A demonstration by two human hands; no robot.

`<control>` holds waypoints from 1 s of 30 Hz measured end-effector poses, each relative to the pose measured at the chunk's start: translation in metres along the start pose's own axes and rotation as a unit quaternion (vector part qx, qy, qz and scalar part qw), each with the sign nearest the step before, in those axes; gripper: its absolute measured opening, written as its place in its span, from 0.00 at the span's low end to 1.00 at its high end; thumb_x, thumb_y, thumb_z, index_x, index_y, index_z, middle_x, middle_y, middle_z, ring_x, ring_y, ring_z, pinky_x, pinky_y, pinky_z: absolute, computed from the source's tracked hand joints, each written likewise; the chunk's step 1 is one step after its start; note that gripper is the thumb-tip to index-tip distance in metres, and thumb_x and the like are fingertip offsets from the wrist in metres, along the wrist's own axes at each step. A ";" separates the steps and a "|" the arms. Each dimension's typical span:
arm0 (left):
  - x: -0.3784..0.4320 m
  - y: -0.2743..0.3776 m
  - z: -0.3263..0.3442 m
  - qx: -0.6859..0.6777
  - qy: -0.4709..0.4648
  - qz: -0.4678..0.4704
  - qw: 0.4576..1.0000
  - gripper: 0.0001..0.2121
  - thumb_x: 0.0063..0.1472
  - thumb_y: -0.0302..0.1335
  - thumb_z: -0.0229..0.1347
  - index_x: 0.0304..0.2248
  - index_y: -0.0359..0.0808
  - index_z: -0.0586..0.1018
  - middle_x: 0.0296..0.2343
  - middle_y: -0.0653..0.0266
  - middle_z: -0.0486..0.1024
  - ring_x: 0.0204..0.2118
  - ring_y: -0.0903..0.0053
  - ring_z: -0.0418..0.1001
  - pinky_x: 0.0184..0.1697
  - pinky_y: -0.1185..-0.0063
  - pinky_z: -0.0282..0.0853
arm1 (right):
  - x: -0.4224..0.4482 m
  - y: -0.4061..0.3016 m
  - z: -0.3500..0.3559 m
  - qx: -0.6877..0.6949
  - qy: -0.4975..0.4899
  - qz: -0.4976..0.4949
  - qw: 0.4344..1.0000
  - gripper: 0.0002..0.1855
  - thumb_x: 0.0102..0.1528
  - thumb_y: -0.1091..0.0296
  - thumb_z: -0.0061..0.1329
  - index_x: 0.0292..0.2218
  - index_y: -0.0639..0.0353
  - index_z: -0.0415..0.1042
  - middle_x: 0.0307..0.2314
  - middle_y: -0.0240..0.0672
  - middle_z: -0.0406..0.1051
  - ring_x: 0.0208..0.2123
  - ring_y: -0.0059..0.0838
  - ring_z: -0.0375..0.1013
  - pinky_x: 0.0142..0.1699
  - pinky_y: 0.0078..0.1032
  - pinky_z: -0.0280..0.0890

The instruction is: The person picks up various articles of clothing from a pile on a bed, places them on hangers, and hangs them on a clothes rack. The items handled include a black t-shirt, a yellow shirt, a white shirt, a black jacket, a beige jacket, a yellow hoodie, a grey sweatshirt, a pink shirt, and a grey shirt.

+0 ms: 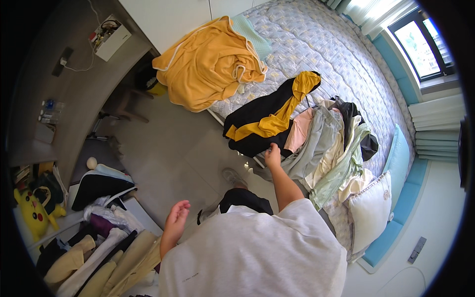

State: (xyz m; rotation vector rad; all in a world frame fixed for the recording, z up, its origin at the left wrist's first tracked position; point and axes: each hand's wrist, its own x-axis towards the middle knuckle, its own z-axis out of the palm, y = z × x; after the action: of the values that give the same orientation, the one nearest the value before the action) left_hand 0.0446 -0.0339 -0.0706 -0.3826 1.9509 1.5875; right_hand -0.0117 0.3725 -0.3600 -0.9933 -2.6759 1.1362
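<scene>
My right hand (273,156) is at the near edge of the bed, at the lower edge of a black garment (256,105) with a mustard-yellow part (276,124) lying along it. Whether its fingers grip the cloth cannot be made out. Beside it on the bed lie a pink garment (300,130), grey trousers (322,130), a pale green garment (343,159), cream clothes and a dark garment (369,146), heaped together. My left hand (178,217) hangs over the floor to the left of my body, fingers slightly spread, holding nothing.
An orange blanket (207,67) with white trim lies at the bed's far left corner. Pillows (371,211) rest at the right. A rack of hanging clothes (111,260) stands at the lower left, beside a yellow plush toy (32,213). A desk (78,89) runs along the left.
</scene>
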 end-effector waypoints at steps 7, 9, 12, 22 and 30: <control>0.017 0.023 0.019 0.106 -0.073 -0.104 0.986 0.17 0.63 0.30 0.48 0.50 0.33 0.68 0.45 0.61 0.70 0.45 0.78 0.67 0.49 0.79 0.62 | 0.093 -0.033 -0.006 -0.106 -0.071 0.129 0.983 0.22 0.52 0.64 0.45 0.49 0.48 0.65 0.38 0.52 0.68 0.40 0.51 0.70 0.44 0.40 0.66; 0.022 0.021 0.016 0.114 -0.042 -0.084 0.989 0.16 0.63 0.30 0.48 0.49 0.33 0.68 0.44 0.61 0.71 0.44 0.78 0.68 0.49 0.79 0.63 | 0.119 -0.018 0.000 -0.132 -0.117 0.139 0.975 0.19 0.53 0.62 0.43 0.48 0.46 0.67 0.37 0.53 0.69 0.40 0.49 0.71 0.43 0.40 0.66; 0.032 0.026 0.014 0.122 -0.027 -0.060 0.990 0.16 0.63 0.30 0.48 0.49 0.33 0.69 0.43 0.61 0.71 0.44 0.78 0.68 0.48 0.79 0.64 | 0.155 -0.033 -0.005 0.117 0.130 0.258 0.950 0.15 0.55 0.63 0.39 0.41 0.62 0.67 0.34 0.51 0.71 0.35 0.41 0.72 0.40 0.35 0.66; 0.118 0.033 0.045 -0.141 -0.040 -0.029 0.989 0.21 0.66 0.43 0.41 0.52 0.38 0.66 0.49 0.63 0.66 0.50 0.74 0.65 0.54 0.75 0.60 | 0.012 -0.254 -0.152 0.393 -0.128 -0.321 0.852 0.22 0.47 0.71 0.37 0.46 0.65 0.64 0.38 0.44 0.66 0.43 0.44 0.65 0.49 0.31 0.59; 0.159 0.104 0.056 -0.380 -0.108 0.002 0.918 0.22 0.61 0.37 0.46 0.52 0.34 0.66 0.47 0.58 0.69 0.48 0.66 0.69 0.51 0.72 0.65 | -0.104 -0.313 -0.114 0.292 -0.737 -0.349 0.500 0.12 0.59 0.70 0.40 0.43 0.66 0.62 0.42 0.43 0.67 0.41 0.32 0.68 0.47 0.26 0.62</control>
State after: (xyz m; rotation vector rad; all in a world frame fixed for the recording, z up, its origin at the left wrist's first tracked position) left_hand -0.1237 0.0680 -0.0907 -0.4730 1.1043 2.2440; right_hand -0.0637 0.2196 -0.0505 1.8411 -2.0159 2.8775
